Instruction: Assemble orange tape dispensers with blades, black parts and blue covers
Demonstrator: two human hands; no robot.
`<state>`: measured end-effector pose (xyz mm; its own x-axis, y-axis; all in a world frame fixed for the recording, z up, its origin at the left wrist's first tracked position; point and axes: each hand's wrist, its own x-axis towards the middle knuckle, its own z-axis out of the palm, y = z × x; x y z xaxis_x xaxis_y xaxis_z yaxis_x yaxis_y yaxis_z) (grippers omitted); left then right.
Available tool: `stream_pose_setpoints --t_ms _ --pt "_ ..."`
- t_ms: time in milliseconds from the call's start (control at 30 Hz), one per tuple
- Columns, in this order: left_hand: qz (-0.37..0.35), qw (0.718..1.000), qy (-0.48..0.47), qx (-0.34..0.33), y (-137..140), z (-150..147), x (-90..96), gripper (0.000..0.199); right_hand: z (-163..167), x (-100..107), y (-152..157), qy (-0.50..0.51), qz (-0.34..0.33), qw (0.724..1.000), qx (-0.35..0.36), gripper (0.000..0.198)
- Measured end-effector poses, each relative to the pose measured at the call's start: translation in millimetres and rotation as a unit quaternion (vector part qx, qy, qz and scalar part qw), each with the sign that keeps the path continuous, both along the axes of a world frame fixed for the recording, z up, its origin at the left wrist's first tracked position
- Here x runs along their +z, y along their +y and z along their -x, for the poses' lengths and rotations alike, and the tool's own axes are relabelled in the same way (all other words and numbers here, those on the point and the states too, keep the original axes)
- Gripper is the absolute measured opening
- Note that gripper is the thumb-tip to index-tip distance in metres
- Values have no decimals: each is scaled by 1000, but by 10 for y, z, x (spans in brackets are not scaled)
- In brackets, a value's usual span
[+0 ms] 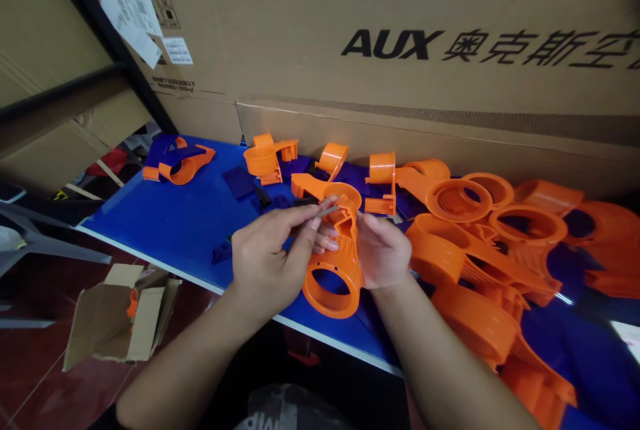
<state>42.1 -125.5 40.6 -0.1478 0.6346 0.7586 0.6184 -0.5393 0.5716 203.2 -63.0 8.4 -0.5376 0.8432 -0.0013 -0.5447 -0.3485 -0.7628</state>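
An orange plastic tape dispenser (345, 253) is held over the front of the blue table, its round ring toward me. My right hand (383, 250) wraps around it from the right, with fingertips showing on its left side. My left hand (275, 253) pinches a thin grey metal strip (327, 211) between thumb and finger, at the upper end of the dispenser. The strip appears to touch the orange frame there; its far end is hard to make out. Just behind my hands lies another orange dispenser part (345, 195).
Several orange dispensers (463, 200) are heaped on the right of the blue table (195, 217); others line the back and far left. Small dark pieces (265, 200) lie mid-table. A large cardboard carton (300, 43) walls the back. An open box (117, 313) sits on the floor at left.
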Motion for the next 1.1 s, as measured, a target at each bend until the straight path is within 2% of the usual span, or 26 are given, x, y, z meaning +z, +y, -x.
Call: stream_pose_setpoints --t_ms 100,200,367,533,700,867,1100 --pt "-47 995 86 -21 59 64 17 13 26 -4 15 -19 12 1000 -11 41" --pt "-87 978 177 -61 126 158 30 17 40 -3 35 -10 25 1000 12 43" --pt "-81 952 271 -115 214 256 90 11 50 13 35 -44 15 999 16 45" --pt "-75 949 277 -132 294 274 196 19 65 -16 18 -53 15 998 16 48" --pt "-79 942 291 -146 408 276 211 25 58 -61 20 18 79 994 76 51" --pt "-84 946 280 -142 484 246 164 20 43 -42 34 65 117 986 95 51" --pt "-128 946 263 -142 514 196 156 17 35 -7 19 77 124 983 108 49"
